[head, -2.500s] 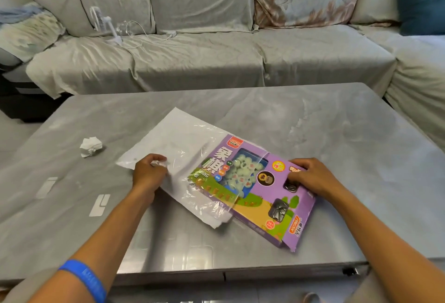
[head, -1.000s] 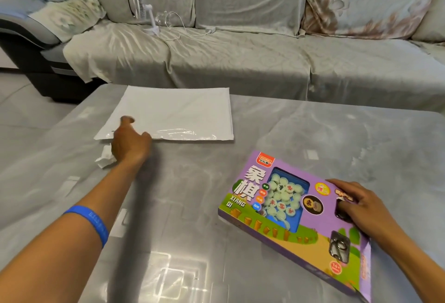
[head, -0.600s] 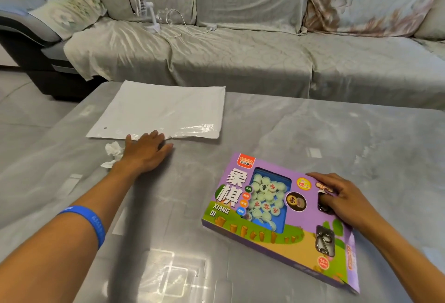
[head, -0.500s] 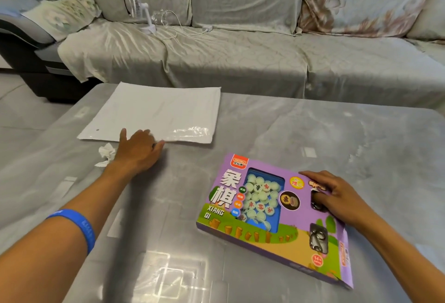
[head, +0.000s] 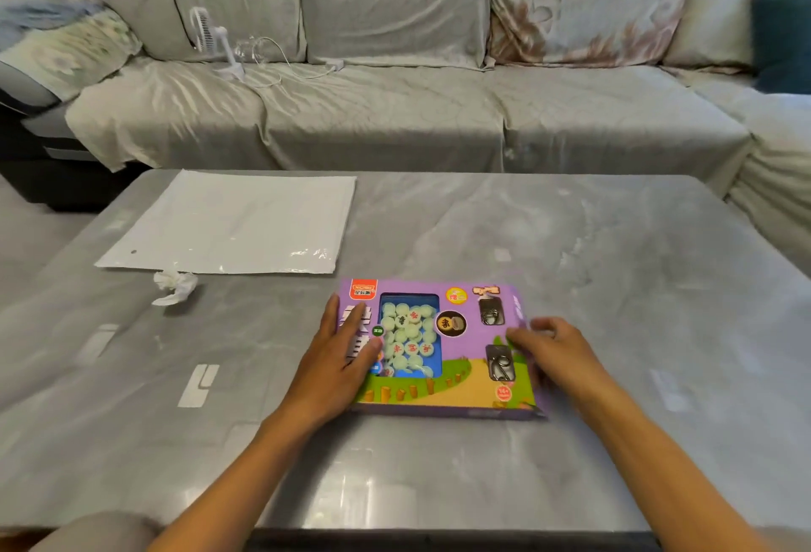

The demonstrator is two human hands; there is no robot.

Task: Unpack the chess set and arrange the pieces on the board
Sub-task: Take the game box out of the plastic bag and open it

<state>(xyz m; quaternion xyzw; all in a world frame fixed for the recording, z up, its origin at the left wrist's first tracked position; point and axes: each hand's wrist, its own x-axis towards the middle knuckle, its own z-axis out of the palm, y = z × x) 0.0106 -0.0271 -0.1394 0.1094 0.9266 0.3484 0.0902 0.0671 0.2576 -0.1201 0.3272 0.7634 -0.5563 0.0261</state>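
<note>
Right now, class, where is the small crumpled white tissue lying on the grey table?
In the head view, the crumpled white tissue lies left of centre on the grey table, just below the flat white plastic bag's near edge, left of the purple chess box.

glossy stone-look table, printed cardboard box, shiny plastic bag

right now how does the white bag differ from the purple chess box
The white bag is plain and limp; the purple chess box is colourful, printed and rigid, with a window showing pale round pieces. The bag lies untouched at the far left; the box sits near, with the left hand and right hand on it. Both lie flat on the grey table.
</note>
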